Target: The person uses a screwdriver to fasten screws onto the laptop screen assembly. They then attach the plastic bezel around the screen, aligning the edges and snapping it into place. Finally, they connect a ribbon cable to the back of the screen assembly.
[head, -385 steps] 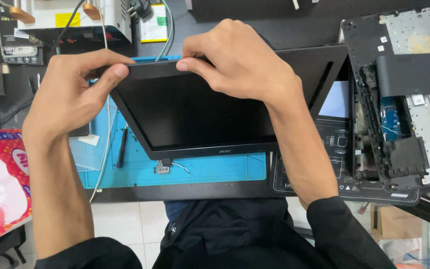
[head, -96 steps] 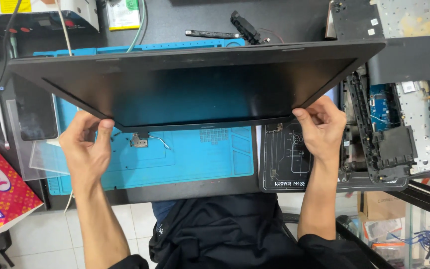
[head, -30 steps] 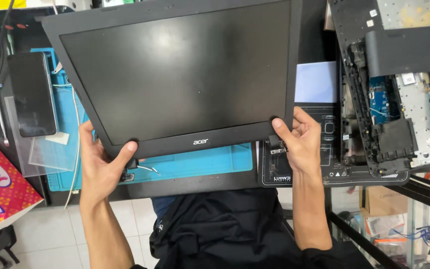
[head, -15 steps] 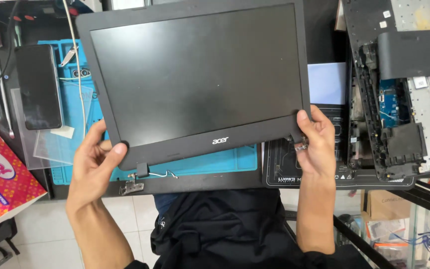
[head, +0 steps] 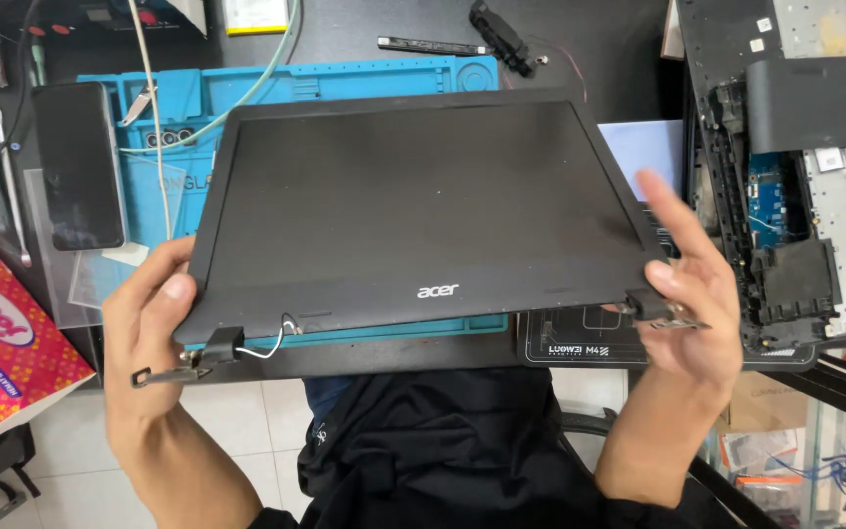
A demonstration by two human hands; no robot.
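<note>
Laptop screen panel (head: 423, 211), black and detached from its base, is held up over the blue work mat (head: 345, 88) with its long axis running left to right across the near part of the counter (head: 580, 39), dark glass facing up toward the person and tilted a little. Its 2 metal hinges stick out at the near corners, and a thin white cable loops out beside the left one. The left hand (head: 149, 323) grips the near-left corner, thumb pressed on the bezel and fingers curled under by the hinge. The right hand (head: 687, 294) sits at the near-right corner with the thumb on the hinge bracket, but its fingers are spread and lifted, so this grip is loose, more a prop than a clamp; most of the hold seems to lie with the left hand. Both hands are at the panel's near edge, so the whole panel extends away from them toward the far edge of the counter. A black phone (head: 78, 165) lies face up at the mat's left side. Along the counter's right edge rests the opened laptop base (head: 795, 196), circuit board showing. A red and pink patterned packet (head: 7, 353) with a white oval patch sits by the near-left corner, and a yellow and white label (head: 257, 15) shows at the far edge.
</note>
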